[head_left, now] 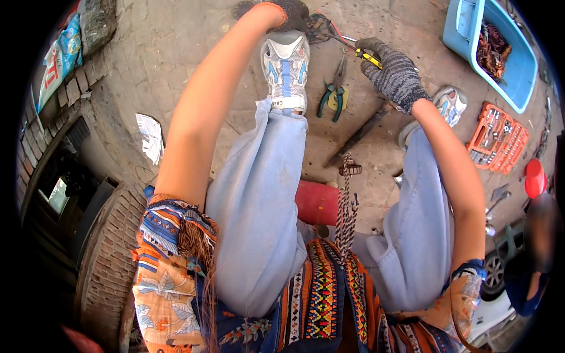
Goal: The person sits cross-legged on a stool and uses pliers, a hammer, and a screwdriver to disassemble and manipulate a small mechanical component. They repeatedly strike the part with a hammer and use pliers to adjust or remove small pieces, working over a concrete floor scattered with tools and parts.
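We had the screwdriver (360, 54) gripped tight in our right hand (391, 72), shaft pointing left at the wires (318, 26) our left hand (288, 13) clutched.

I have just one view, worn on the head and looking steeply down past the knees to the concrete floor (176, 53), close over both forearms, its fisheye bending straight edges toward the rim.

Both bare arms are reaching forward and down past the knees; the gloved left hand (289, 13) is curling closed, and the gloved right hand (391, 69) is gripping firmly.
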Tool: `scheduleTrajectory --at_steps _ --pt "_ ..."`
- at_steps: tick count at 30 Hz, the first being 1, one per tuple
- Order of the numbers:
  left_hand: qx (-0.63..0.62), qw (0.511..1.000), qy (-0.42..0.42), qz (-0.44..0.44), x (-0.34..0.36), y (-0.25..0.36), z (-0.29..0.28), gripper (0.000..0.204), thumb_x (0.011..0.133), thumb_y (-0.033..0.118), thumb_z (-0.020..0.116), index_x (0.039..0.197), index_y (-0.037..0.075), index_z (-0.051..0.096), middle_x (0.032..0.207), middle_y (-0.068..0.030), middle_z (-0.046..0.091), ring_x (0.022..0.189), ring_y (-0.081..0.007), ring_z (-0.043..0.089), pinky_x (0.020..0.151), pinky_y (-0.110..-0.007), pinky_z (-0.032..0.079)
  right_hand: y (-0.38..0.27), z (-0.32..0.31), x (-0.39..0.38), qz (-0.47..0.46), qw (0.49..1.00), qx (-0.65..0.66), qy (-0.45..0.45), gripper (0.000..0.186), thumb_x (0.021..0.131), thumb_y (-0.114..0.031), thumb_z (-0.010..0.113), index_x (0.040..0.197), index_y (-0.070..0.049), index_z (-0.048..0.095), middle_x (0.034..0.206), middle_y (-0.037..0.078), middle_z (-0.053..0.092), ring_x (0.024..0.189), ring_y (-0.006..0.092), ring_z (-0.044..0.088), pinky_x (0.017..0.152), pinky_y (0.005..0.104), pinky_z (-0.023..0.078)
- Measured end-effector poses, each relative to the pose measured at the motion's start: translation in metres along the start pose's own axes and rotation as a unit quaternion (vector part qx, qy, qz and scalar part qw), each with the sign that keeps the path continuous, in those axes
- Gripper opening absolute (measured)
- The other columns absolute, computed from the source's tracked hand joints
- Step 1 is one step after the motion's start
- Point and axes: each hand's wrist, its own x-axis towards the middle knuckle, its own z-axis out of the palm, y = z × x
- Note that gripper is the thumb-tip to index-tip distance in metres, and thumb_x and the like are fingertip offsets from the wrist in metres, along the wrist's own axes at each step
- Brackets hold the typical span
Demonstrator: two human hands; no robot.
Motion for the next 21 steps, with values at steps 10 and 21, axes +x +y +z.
scheduleTrajectory --at_steps 10,21 --pt "0.018 0.998 0.011 -0.064 -0.021 0.019 -0.009 0.043 0.078 0.042 0.057 0.099 0.004 0.066 0.100 -0.0191 0.064 0.096 -0.0325 0.060 0.083 -0.039 0.046 0.039 -0.004 -0.002 -0.005 0.998 0.033 0.050 0.038 0.079 -0.018 0.064 0.115 -0.011 0.056 0.105 0.014 0.063 0.096 0.0293 0.061 0.086 0.0349 0.048" --pt "0.126 0.984 -0.008 -0.128 -0.019 0.030 -0.027 0.027 0.077 0.024 0.057 0.093 0.006 0.068 0.095 -0.0188 0.065 0.093 -0.0313 0.063 0.077 -0.040 0.050 0.012 0.005 -0.006 0.002 1.000 -0.014 0.000 0.037 0.081 -0.022 0.062 0.114 -0.009 0.054 0.099 0.016 0.063 0.091 0.0335 0.061 0.082 0.0393 0.047"
